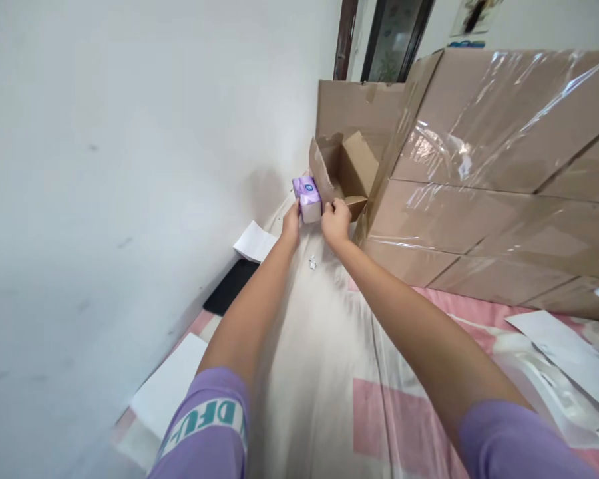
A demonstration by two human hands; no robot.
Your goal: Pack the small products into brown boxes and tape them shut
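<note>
A small purple-and-white pack of tissues (pixel 307 196) rests on the bedding against the left side of an open cardboard box (pixel 363 159). My left hand (pixel 290 226) is at the pack's left side, its fingers closed on the edge and partly hidden. Beside the pack's right side, my right hand (pixel 336 221) has its fingers curled on the near edge of the box's left flap. Beyond the box's raised flaps, part of its inside shows. A crumpled white scrap (pixel 313 263) lies on the sheet between my forearms.
Clear-wrapped stacked cartons (pixel 484 199) form a wall at right. A white wall (pixel 130 166) rises at left. Along it lie a black flat object (pixel 231 287), folded white paper (pixel 254 242) and a white sheet (pixel 168 386). Paper (pixel 569 352) and clear plastic (pixel 539 399) lie at right.
</note>
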